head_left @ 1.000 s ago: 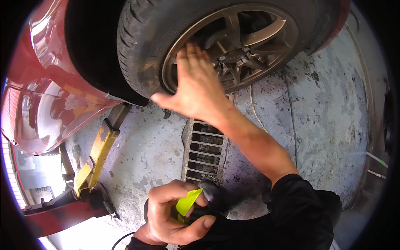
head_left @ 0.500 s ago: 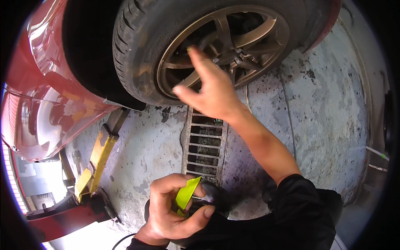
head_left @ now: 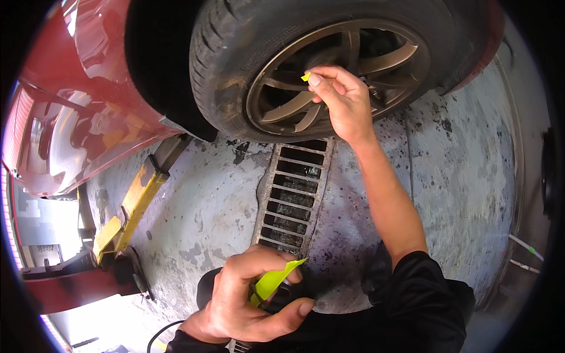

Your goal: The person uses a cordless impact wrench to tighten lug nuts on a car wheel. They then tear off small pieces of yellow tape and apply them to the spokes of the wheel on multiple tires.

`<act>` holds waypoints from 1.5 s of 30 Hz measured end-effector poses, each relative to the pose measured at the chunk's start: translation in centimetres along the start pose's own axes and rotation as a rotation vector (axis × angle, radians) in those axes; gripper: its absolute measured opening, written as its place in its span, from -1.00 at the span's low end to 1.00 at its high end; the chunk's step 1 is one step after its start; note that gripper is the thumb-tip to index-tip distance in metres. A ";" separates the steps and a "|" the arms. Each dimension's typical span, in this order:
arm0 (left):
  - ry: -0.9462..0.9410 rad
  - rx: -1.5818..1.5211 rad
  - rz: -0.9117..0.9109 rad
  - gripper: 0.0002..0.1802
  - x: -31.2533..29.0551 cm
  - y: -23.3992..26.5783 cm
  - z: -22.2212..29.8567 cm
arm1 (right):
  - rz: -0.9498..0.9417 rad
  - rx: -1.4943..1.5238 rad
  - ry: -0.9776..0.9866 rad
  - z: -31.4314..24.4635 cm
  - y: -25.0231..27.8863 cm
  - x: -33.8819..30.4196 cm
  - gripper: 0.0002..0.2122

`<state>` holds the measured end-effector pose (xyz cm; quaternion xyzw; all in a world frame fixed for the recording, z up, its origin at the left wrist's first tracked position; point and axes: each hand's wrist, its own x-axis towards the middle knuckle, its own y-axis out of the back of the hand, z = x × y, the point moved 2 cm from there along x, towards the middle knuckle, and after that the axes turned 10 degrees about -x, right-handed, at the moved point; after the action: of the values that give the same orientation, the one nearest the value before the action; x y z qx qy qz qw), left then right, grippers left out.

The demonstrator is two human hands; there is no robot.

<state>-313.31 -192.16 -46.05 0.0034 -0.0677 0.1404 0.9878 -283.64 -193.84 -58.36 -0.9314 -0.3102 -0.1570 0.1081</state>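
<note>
Right hand (head_left: 344,97) pinches small yellow tab (head_left: 305,76) at alloy wheel (head_left: 338,73); left hand (head_left: 250,300) clasps yellow-green strip (head_left: 273,279). Loose pinch risks dropping tab into floor drain grate (head_left: 291,194).

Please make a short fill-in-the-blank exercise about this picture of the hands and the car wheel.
1. The right hand pinches a small ___ piece at the wheel.
2. The left hand holds a yellow-green strip above the ___ floor.
3. A metal drain grate lies below the ___.

Missing words: yellow; concrete; wheel
</note>
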 end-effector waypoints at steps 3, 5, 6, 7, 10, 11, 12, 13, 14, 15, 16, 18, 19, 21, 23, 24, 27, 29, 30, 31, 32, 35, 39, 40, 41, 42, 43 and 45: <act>-0.006 0.016 0.019 -0.32 -0.3 0.2 0.3 | -0.027 -0.240 0.175 -0.2 -0.5 1.0 -0.79; -0.011 0.024 0.016 -0.32 -0.3 0.4 0.3 | -0.041 -0.448 0.244 -0.8 -0.5 1.4 -0.81; -0.012 0.027 0.015 -0.32 -0.3 0.5 0.3 | -0.045 -0.429 0.222 -0.7 -0.7 1.5 -0.81; -0.016 0.023 0.009 -0.32 -0.3 0.5 0.2 | -0.046 -0.417 0.200 -0.7 -0.9 1.5 -0.82; -0.007 0.013 -0.002 -0.32 -0.2 0.5 0.2 | -0.044 -0.414 0.195 -0.2 -1.2 1.7 -0.82; 0.001 0.011 -0.003 -0.31 -0.2 0.5 0.2 | -0.042 -0.418 0.202 0.0 -1.3 1.7 -0.82; 0.003 0.011 -0.003 -0.31 -0.3 0.5 0.1 | -0.035 -0.439 0.215 0.0 -1.3 1.7 -0.82; 0.006 0.013 -0.001 -0.31 -0.4 0.6 0.1 | -0.029 -0.459 0.227 0.0 -1.4 1.8 -0.82; 0.010 0.013 0.001 -0.31 -0.4 0.7 0.1 | -0.023 -0.478 0.240 0.0 -1.5 1.8 -0.82; 0.014 0.013 0.003 -0.31 -0.4 0.7 0.1 | -0.021 -0.478 0.238 0.1 -1.6 1.8 -0.82; 0.018 0.011 0.005 -0.31 -0.5 0.7 0.2 | -0.019 -0.479 0.237 0.2 -1.6 1.8 -0.82; 0.021 0.007 0.009 -0.32 -0.5 0.8 0.2 | -0.011 -0.497 0.242 0.2 -1.6 1.8 -0.82; 0.023 0.008 0.013 -0.32 -0.5 0.8 0.3 | -0.008 -0.510 0.247 0.3 -1.7 1.8 -0.81; 0.018 0.008 0.019 -0.33 -0.5 0.9 0.3 | -0.004 -0.521 0.247 0.3 -1.9 1.8 -0.81; 0.007 0.004 0.017 -0.33 -0.5 1.0 0.2 | 0.000 -0.519 0.237 0.2 -1.9 1.8 -0.80; 0.003 0.003 0.016 -0.33 -0.4 1.0 0.2 | 0.003 -0.524 0.238 0.2 -1.9 1.8 -0.80; 0.010 0.017 0.009 -0.34 -0.4 1.1 0.3 | 0.013 -0.530 0.244 0.2 -2.1 1.9 -0.80; 0.011 0.032 -0.004 -0.33 -0.4 1.1 0.2 | 0.023 -0.539 0.252 0.2 -2.1 1.8 -0.81; 0.008 0.042 -0.014 -0.33 -0.4 1.2 0.1 | 0.028 -0.543 0.251 0.1 -2.1 1.8 -0.81; -0.004 0.060 -0.030 -0.32 -0.3 1.3 -0.1 | 0.033 -0.547 0.250 0.1 -2.1 1.8 -0.81; -0.013 0.068 -0.039 -0.32 -0.3 1.3 -0.2 | 0.039 -0.551 0.249 0.1 -2.1 1.7 -0.82; -0.023 0.059 -0.044 -0.32 -0.2 1.3 -0.4 | 0.060 -0.563 0.263 -0.1 -2.0 1.7 -0.83; 0.023 0.005 0.013 -0.37 -0.4 1.2 0.3 | 0.063 -0.562 0.261 -0.3 -2.5 1.8 -0.84; 0.021 0.001 0.010 -0.37 -0.3 1.2 0.2 | 0.062 -0.564 0.261 -0.4 -2.4 1.8 -0.84; 0.021 -0.002 0.006 -0.37 -0.3 1.2 0.1 | 0.060 -0.565 0.261 -0.5 -2.3 1.8 -0.84; 0.021 -0.004 0.002 -0.37 -0.2 1.2 0.1 | 0.043 -0.573 0.247 -0.5 -2.1 2.0 -0.83; 0.023 -0.004 -0.003 -0.37 -0.2 1.1 0.0 | 0.025 -0.582 0.234 -0.6 -1.8 2.3 -0.81; 0.031 -0.003 -0.003 -0.37 -0.2 1.1 -0.1 | -0.005 -0.592 0.126 -0.8 -1.7 2.5 -0.76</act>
<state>-313.80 -191.12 -46.16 0.0000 -0.0524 0.1391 0.9889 -282.96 -191.33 -56.54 -0.9100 -0.2459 -0.2985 -0.1495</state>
